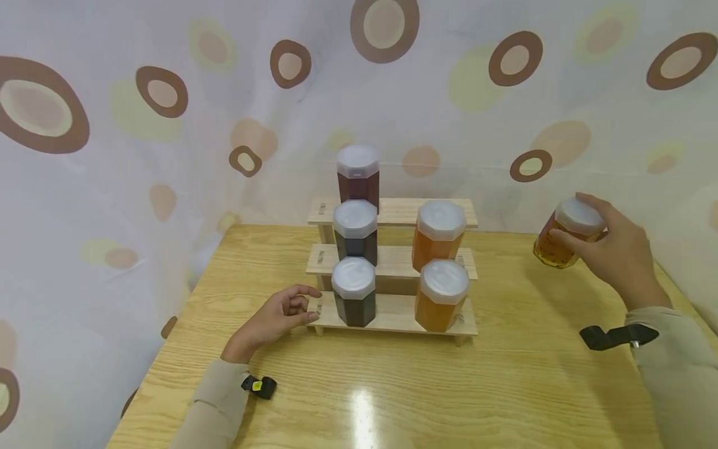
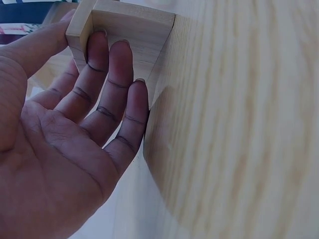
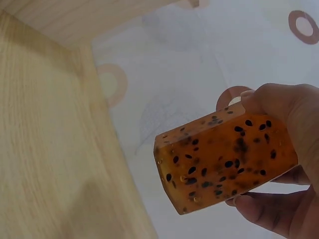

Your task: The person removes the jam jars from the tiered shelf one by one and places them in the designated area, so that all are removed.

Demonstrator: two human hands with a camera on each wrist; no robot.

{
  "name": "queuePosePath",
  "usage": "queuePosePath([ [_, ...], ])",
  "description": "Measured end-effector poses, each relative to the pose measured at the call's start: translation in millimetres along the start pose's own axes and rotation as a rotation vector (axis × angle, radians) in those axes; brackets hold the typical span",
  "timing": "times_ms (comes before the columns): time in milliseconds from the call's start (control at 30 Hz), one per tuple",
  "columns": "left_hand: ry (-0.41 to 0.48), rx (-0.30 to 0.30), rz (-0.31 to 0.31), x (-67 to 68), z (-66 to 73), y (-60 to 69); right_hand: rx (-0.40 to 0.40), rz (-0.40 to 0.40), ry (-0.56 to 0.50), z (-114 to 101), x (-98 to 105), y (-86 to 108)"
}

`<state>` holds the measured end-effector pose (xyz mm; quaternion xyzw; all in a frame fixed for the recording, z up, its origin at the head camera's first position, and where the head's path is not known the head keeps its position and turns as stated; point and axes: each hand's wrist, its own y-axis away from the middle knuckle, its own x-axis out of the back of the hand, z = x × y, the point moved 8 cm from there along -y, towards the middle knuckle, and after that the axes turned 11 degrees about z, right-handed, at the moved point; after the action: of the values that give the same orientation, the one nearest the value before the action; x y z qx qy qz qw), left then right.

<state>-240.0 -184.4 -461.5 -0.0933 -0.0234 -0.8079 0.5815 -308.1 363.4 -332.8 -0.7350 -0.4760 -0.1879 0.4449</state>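
Observation:
My right hand (image 1: pixel 617 249) grips a jar (image 1: pixel 552 243) with a white lid, tilted and held off the table right of the rack. In the right wrist view, the jar (image 3: pixel 219 164) shows amber contents with black seeds. At the left end of the three-step wooden rack (image 1: pixel 398 315), my left hand (image 1: pixel 280 318) holds the lowest shelf's corner between thumb and fingers. Dark jars (image 1: pixel 356 308) stand on the left of the lower and middle steps, orange jars (image 1: pixel 440 305) on their right. A dark red jar (image 1: pixel 358 184) stands at the top left.
The rack stands on a wood-grain table (image 1: pixel 381 386) near its back edge. A pale curtain (image 1: pixel 168 50) with brown rings and coloured spots hangs behind and along the sides.

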Motion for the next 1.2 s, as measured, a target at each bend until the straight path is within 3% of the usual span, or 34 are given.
queuePosePath([
  [267,-0.020,0.019,0.008,-0.3,2.4,0.1,-0.031,-0.023,0.012,20.8,-10.7,12.9],
  [800,-0.012,0.018,0.002,-0.5,-1.3,2.4,-0.036,-0.053,0.017,39.3,-30.0,36.5],
  [1200,-0.006,0.002,-0.001,0.0,-1.2,-0.7,-0.033,-0.062,0.011,49.0,-35.0,40.5],
])
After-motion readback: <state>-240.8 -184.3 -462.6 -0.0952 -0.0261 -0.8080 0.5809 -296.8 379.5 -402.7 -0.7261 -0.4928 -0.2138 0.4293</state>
